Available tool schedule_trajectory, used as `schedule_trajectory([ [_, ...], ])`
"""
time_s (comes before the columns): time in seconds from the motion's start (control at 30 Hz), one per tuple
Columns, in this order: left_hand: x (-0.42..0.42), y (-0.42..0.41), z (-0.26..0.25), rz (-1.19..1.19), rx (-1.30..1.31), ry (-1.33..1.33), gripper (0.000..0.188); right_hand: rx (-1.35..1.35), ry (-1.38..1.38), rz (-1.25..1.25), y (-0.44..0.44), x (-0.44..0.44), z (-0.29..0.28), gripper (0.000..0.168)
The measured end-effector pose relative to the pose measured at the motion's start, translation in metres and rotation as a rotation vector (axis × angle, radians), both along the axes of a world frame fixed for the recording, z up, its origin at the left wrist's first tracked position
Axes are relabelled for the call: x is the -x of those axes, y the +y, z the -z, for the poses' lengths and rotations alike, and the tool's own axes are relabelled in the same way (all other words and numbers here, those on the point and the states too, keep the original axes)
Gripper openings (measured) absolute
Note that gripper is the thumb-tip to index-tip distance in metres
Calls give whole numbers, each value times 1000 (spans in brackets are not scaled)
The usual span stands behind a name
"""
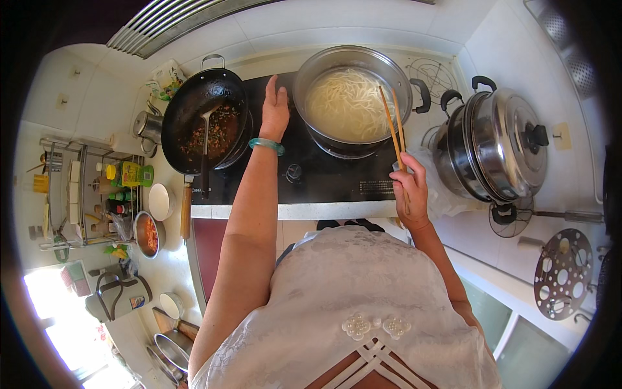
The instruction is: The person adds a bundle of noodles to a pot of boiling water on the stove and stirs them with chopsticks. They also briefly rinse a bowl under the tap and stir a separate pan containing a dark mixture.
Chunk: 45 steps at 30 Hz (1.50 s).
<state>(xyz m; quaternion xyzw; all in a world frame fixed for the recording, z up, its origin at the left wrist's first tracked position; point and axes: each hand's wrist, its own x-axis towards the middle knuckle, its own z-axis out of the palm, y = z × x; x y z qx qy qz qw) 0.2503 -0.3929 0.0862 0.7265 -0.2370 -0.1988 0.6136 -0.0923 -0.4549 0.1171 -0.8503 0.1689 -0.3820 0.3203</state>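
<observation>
My right hand (412, 189) holds a pair of wooden chopsticks (396, 129), their tips over the right side of a steel pot (296, 80). Pale noodles (357, 95) lie in cloudy liquid inside the pot. To the pot's left, above the black cooktop (316, 180), my left hand (275, 107) is raised with thumb and fingers apart and nothing visible in it. Whether it touches the pot's left side cannot be told. Left of that hand sits a black wok (177, 107) with a chopped, saucy mixture (216, 133); a metal spatula (206, 146) rests in it.
A lidded steel steamer pot (505, 141) stands at right beside a wire rack (432, 78). On the left counter are a white bowl (161, 202), a metal bowl of red food (149, 237) and a bottle rack (82, 194). The wok's wooden handle (186, 209) projects past the counter edge.
</observation>
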Motion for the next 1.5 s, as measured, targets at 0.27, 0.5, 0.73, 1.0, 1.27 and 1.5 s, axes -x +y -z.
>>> schedule_trajectory([
  [0.27, -3, -2, 7, 7, 10, -32, 44, -1, -1, 2, 0, 1, 1, 13],
  [0.5, -2, -1, 2, 4, -8, -30, 45, -2, 1, 9, 0, 0, 0, 14],
  [0.73, 6, -1, -11, 2, -44, 59, 45, -30, 8, 15, 1, 1, 0, 14],
  [1.0, 2, 1, -4, 1, 14, 15, 44, -9, 2, 7, 0, 0, 1, 12],
  [1.27, 6, -1, -10, -4, -16, 56, 45, -14, 19, 14, -1, 2, 1, 11],
  [1.5, -2, -1, 4, -1, -5, -13, 45, -1, 20, 15, -1, 1, 2, 12],
])
